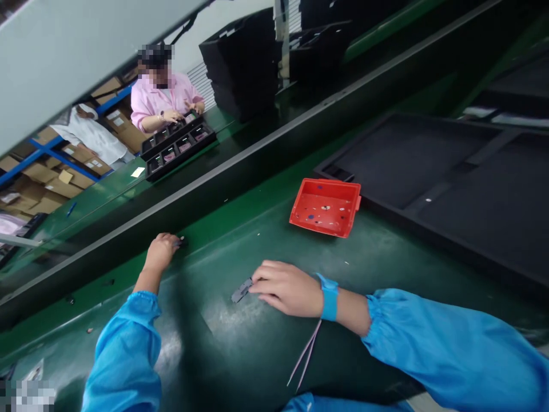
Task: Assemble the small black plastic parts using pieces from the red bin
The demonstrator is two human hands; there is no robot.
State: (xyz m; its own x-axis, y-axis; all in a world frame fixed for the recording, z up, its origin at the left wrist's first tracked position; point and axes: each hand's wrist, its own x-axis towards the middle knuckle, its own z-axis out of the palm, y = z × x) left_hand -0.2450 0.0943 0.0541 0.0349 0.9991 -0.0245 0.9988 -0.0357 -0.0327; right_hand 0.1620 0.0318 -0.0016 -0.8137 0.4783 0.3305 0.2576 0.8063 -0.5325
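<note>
Head cam: both hands down on green bench, small parts being gathered.

Nearest: blue sleeves, wrist strap (329,296) w/ pink cord on right wrist. Right hand (288,288) rests flat-ish on bench (240,343), fingers curled loosely, tips pinning a small grey flat part (241,290) at its edge; not lifted. Left hand (160,250) reaches to far bench edge, fingertips closed on a small dark piece (182,242); grip detail too small to tell fully. Red tray (325,206) beyond, near right hand, holds a few bits. Black tray (441,171) at right. Co-worker in pink (160,97) across line. Step, as judged: pick-up stage. Next move needs a firm pinch on each part before lifting.
</note>
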